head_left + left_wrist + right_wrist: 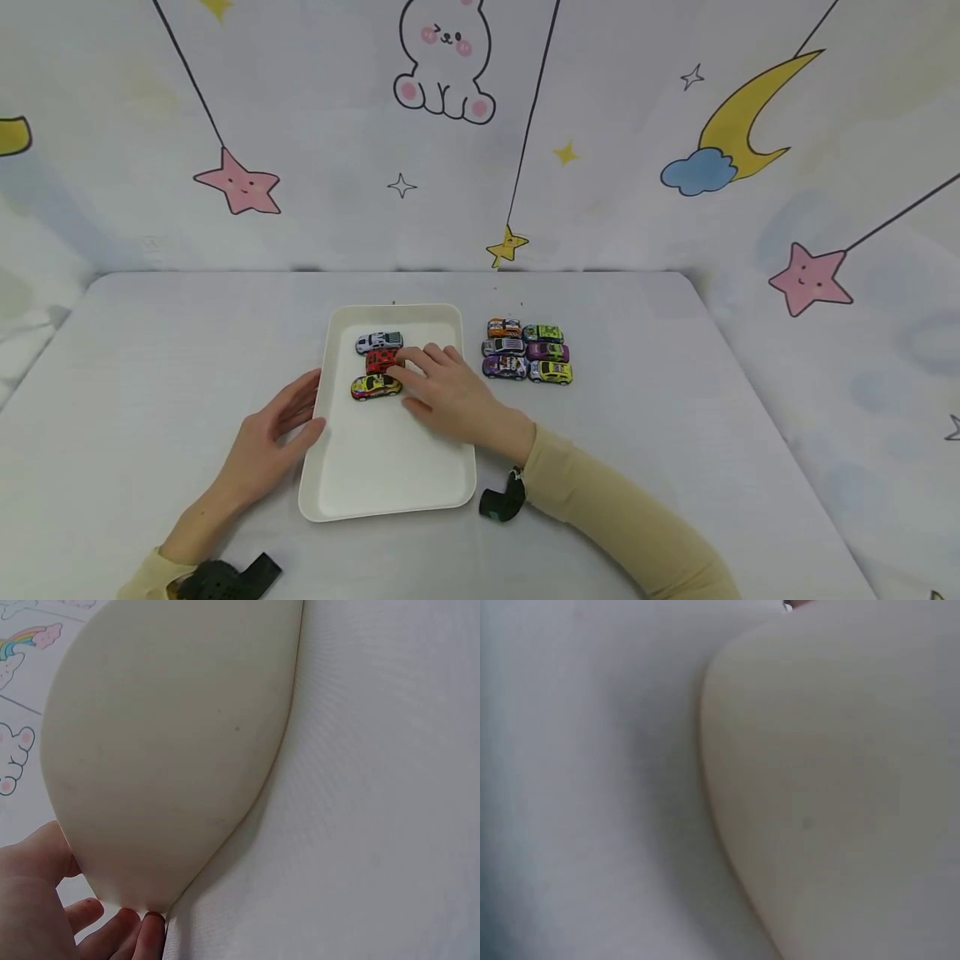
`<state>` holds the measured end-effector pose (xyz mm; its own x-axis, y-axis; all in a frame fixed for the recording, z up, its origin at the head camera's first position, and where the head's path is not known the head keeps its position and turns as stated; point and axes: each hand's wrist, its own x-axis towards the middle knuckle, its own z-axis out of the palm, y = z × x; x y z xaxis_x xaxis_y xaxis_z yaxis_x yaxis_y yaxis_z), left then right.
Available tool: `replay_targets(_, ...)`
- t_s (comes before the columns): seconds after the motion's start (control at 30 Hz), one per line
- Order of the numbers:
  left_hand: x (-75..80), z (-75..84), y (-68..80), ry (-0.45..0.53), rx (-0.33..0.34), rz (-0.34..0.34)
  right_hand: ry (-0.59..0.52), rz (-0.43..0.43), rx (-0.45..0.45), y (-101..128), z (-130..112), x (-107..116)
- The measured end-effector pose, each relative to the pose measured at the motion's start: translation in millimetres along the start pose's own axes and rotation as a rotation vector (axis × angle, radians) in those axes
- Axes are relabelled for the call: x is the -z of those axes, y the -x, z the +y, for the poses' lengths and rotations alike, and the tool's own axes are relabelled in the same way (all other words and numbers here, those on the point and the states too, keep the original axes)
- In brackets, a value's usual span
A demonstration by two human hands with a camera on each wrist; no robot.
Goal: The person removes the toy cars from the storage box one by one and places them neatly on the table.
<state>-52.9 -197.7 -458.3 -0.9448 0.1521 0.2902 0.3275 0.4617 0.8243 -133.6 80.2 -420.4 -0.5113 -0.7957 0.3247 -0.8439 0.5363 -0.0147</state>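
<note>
In the head view, my left hand [266,446] holds the left rim of a white tray [390,467], thumb over the edge and fingers along the outer wall. The left wrist view shows those fingertips [120,930] against the tray's side. Over the tray, my right hand [453,400] touches the right end of a red toy car [380,361] with its fingertips; the thumb is apart. A silver toy car [378,342] sits just behind the red one, and a yellow-and-red toy car [375,386] just in front. The right wrist view shows mainly the tray's side [832,787].
Right of the tray, several toy cars stand in two columns, among them an orange one [504,327], a green one [543,333] and a yellow one [551,372]. A white cloth [637,467] covers the table, with a patterned wall [337,225] behind.
</note>
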Motion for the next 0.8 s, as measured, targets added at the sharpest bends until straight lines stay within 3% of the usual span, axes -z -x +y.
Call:
replay_targets(0.3, 0.7, 0.4, 0.0, 0.014, 0.007, -0.002, 0.036, -0.097, -0.001, -3.2, -2.7, -0.7)
replay_targets(0.8, 0.6, 2.5, 0.3, 0.001, 0.018, -0.004, -0.053, -0.063, 0.052, -1.4, 0.3, -1.9)
